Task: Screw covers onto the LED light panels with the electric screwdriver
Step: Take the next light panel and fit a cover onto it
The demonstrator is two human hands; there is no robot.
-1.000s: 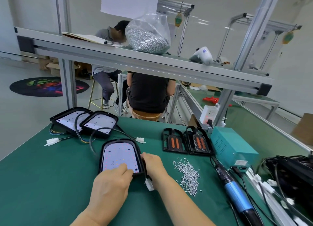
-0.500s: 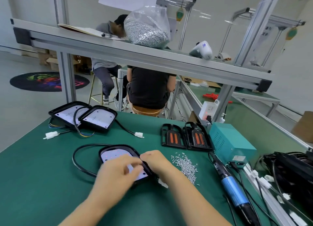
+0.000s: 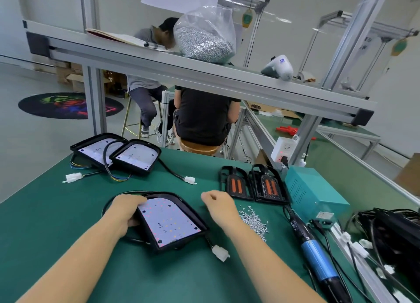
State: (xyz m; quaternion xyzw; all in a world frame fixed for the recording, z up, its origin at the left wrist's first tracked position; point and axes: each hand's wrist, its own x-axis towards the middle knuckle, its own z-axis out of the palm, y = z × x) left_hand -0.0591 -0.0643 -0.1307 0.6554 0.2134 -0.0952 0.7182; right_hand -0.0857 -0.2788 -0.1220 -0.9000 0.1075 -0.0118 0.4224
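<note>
pale walls and a grey floor (image 3: 34,143) with a round dark mat (image 3: 70,105) surround aluminium-framed green-topped workbenches (image 3: 354,166).

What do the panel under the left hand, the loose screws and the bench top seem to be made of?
LED panel: a matt black frame, probably moulded plastic, around a glossy white board. Screws: bright silvery glints suggest plated metal. Bench top: dull green mat, perhaps rubber.

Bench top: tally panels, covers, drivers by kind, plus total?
LED light panels: 3, one under the left hand, two at the far left
Black covers with orange inserts: 2
Electric screwdriver: 1
Total: 6
Loose screws too small to count; the right hand holds none of these.
</note>
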